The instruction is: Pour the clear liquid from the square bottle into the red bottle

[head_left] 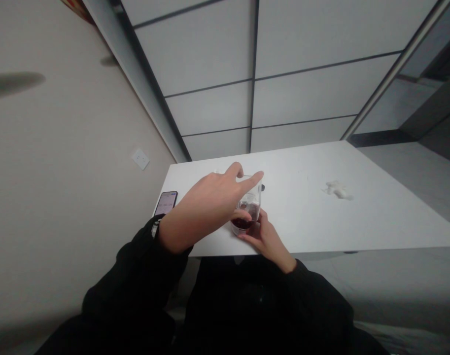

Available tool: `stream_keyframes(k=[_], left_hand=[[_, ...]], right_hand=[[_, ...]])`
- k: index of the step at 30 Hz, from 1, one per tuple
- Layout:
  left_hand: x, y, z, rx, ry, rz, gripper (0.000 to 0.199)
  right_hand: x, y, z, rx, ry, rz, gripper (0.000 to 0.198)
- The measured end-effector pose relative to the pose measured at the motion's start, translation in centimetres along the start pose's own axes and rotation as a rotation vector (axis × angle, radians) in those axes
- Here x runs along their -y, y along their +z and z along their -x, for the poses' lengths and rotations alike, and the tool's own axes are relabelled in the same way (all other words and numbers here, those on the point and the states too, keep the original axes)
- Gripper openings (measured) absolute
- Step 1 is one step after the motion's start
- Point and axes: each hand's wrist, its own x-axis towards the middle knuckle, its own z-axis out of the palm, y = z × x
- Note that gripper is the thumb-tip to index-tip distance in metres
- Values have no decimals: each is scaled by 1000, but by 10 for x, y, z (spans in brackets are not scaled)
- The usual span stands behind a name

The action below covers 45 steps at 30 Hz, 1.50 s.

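In the head view, a clear glass (251,207) with a dark red liquid in its bottom stands near the front edge of the white table (376,217), just left of the table's middle. The right hand (263,237) comes in from about 5 o'clock of the glass and wraps its fingers round the base, gripping it. The left hand (206,209) lies over the glass from 9 o'clock, forefinger stretched across the rim and thumb raised, fingers spread rather than closed; whether it touches the rim I cannot tell. By my judgement the work in hand is steadying the glass while something is handled at its mouth, which calls for a firm hold at the base so that it does not tip. A phone (166,202) with a lit screen lies at 9 o'clock, by the table's left edge, and a crumpled white tissue (337,190) well apart at 2 o'clock. Beyond stand a pale wall with a switch plate (141,159) and grey panelled sliding doors (284,74).
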Motion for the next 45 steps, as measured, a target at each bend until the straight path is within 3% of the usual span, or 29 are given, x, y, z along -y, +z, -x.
stream_keyframes(k=[7,13,17,25,30,35,39,45], left_hand=[[-23,-17,-6,216,-66,-314,82],[-24,-20,-5,240,-51,-368,84],[-1,-10,3,174,-71,-182,83],[60,43,38,-75,-204,541,89],[75,82,61,-153,-395,951,102],[78,114,71,-289,-372,1212,100],[78,119,73,-367,-381,1215,101],[79,94,66,-356,-325,877,100]], right_hand=[[-2,-1,0,-23,-38,31,92],[-3,-2,1,-8,-12,45,95],[-5,-2,1,-11,-39,31,95],[-6,-3,-1,-10,-114,116,95],[-7,-3,0,-5,-132,128,94],[-12,-2,1,-22,-135,137,93],[-15,-3,2,-22,-132,155,92],[-14,-3,1,-8,-142,133,94]])
